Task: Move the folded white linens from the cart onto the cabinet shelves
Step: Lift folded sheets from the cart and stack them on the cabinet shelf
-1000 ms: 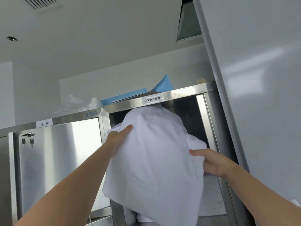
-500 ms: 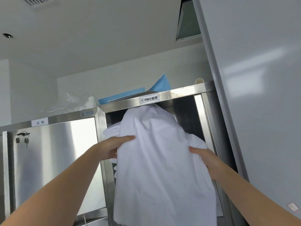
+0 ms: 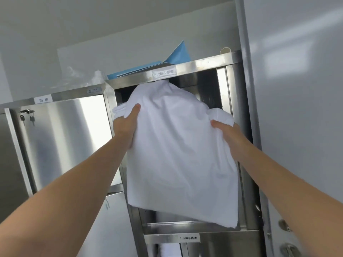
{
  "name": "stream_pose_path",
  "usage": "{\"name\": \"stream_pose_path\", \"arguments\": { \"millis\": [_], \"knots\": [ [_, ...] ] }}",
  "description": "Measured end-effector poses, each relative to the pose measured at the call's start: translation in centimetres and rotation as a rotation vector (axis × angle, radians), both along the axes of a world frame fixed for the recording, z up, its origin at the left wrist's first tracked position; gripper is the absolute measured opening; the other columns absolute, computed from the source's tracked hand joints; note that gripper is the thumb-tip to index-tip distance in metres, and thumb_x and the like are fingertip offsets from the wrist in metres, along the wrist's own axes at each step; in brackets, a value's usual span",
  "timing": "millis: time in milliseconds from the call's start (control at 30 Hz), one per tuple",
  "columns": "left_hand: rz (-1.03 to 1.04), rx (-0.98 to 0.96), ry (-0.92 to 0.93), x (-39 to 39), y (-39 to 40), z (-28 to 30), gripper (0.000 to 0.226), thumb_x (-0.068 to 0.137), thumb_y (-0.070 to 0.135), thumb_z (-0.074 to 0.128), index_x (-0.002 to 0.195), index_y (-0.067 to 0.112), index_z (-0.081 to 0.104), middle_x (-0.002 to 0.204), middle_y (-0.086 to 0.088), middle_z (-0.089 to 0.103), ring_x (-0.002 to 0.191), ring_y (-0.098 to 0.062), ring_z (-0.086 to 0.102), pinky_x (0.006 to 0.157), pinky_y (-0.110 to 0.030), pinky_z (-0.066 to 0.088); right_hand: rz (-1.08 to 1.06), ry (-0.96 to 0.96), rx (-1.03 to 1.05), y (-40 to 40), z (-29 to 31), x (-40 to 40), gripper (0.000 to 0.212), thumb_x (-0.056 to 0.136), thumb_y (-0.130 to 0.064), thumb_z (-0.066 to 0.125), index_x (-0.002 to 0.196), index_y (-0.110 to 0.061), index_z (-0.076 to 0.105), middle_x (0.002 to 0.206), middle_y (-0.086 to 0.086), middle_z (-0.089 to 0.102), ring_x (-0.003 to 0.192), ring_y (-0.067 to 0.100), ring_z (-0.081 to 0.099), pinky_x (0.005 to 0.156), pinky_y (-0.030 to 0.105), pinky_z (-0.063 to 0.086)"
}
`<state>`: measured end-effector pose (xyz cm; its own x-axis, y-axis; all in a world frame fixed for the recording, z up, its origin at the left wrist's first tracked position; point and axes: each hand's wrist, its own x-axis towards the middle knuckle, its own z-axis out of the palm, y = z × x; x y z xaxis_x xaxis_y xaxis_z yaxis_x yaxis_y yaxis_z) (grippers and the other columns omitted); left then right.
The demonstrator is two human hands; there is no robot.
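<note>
At steel cabinet (image 3: 204, 64), raised hands (image 3: 126, 125) (image 3: 228, 134) grip linen (image 3: 178, 154).

Bright even light, glare on steel door (image 3: 61, 138), soft focus

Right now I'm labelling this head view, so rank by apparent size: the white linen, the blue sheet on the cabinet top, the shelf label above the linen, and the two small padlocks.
1. white linen
2. blue sheet
3. shelf label
4. padlocks; the two look alike.
</note>
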<state>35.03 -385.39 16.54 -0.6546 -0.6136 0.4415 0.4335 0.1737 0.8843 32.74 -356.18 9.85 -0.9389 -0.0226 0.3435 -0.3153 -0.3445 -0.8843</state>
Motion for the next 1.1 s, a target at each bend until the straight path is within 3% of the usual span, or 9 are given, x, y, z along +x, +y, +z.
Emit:
{"name": "stream_pose_path", "arguments": {
  "millis": [233,367,433,533,633,733,800,967,1100],
  "knots": [
    [0.08,0.116,0.049,4.6,1.0,-2.3,0.043,0.074,0.058,0.076,0.08,0.017,0.064,0.087,0.004,0.067,0.08,-0.018,0.065,0.081,-0.032,0.055,-0.028,0.085,0.01,0.3,-1.3,3.4,0.025,0.087,-0.028,0.074,0.111,-0.024,0.067,0.105,-0.001,0.071,0.094,0.017,0.068,0.079,0.032,0.054],
    [0.124,0.139,0.127,7.4,0.1,-2.8,0.052,0.07,0.06,0.075,0.066,0.018,0.044,0.07,0.002,0.046,0.065,-0.019,0.046,0.064,-0.03,0.043,-0.038,0.111,-0.021,-0.3,-1.8,5.8,0.02,0.088,-0.029,0.072,0.104,-0.029,0.061,0.099,-0.007,0.067,0.088,0.012,0.064,0.07,0.028,0.05],
    [0.159,0.162,0.152,9.2,-0.3,-2.9,0.052,0.075,0.056,0.074,0.065,0.02,0.037,0.067,0.003,0.04,0.064,-0.019,0.041,0.062,-0.028,0.039,-0.029,0.137,-0.025,-1.0,-1.5,7.3,0.02,0.088,-0.029,0.072,0.103,-0.03,0.061,0.102,-0.005,0.068,0.089,0.013,0.065,0.073,0.029,0.052],
    [0.201,0.182,0.169,12.2,-1.2,-2.8,0.047,0.081,0.051,0.072,0.067,0.018,0.042,0.066,0.006,0.043,0.059,-0.015,0.043,0.057,-0.023,0.04,-0.006,0.164,-0.015,-2.7,-1.1,9.7,0.037,0.086,-0.032,0.074,0.119,-0.024,0.06,0.11,-0.002,0.068,0.096,0.016,0.065,0.081,0.034,0.053],
    [0.238,0.206,0.181,15.7,-2.5,-2.4,0.045,0.079,0.053,0.072,0.072,0.016,0.048,0.067,0.007,0.046,0.056,-0.014,0.044,0.053,-0.021,0.039,0.017,0.207,-0.019,-4.5,-0.1,12.1,0.042,0.084,-0.032,0.075,0.122,-0.022,0.06,0.11,-0.003,0.069,0.098,0.017,0.067,0.081,0.033,0.054],
    [0.269,0.239,0.222,19.7,-4.2,-2.0,0.042,0.078,0.05,0.073,0.067,0.017,0.048,0.06,0.011,0.048,0.05,-0.01,0.045,0.049,-0.017,0.038,0.049,0.226,-0.021,-6.9,0.6,14.7,0.038,0.083,-0.031,0.076,0.117,-0.023,0.061,0.104,-0.006,0.07,0.094,0.013,0.069,0.08,0.031,0.055],
    [0.31,0.215,0.247,22.8,-5.7,-2.1,0.048,0.08,0.044,0.072,0.059,0.019,0.037,0.05,0.011,0.037,0.042,-0.01,0.035,0.041,-0.015,0.028,0.084,0.213,-0.016,-9.0,0.7,16.4,0.03,0.081,-0.032,0.078,0.106,-0.028,0.062,0.102,-0.007,0.071,0.095,0.013,0.069,0.085,0.034,0.056],
    [0.456,0.19,0.251,31.7,-11.8,-4.6,0.054,0.078,0.04,0.07,0.065,0.02,0.021,0.06,0.005,0.026,0.055,-0.013,0.025,0.048,-0.025,0.023,0.255,0.176,-0.002,-16.2,-0.7,21.4,0.018,0.083,-0.027,0.076,0.094,-0.03,0.063,0.093,-0.01,0.072,0.085,0.009,0.069,0.079,0.03,0.055],
    [0.616,0.267,0.192,39.6,-15.4,-7.7,0.046,0.073,0.044,0.07,0.063,0.022,0.03,0.066,0.003,0.033,0.066,-0.016,0.035,0.059,-0.03,0.033,0.386,0.154,0.061,-22.7,-2.9,25.5,0.041,0.076,-0.033,0.078,0.114,-0.021,0.068,0.102,-0.005,0.074,0.091,0.014,0.071,0.083,0.034,0.057]
  ]
}}
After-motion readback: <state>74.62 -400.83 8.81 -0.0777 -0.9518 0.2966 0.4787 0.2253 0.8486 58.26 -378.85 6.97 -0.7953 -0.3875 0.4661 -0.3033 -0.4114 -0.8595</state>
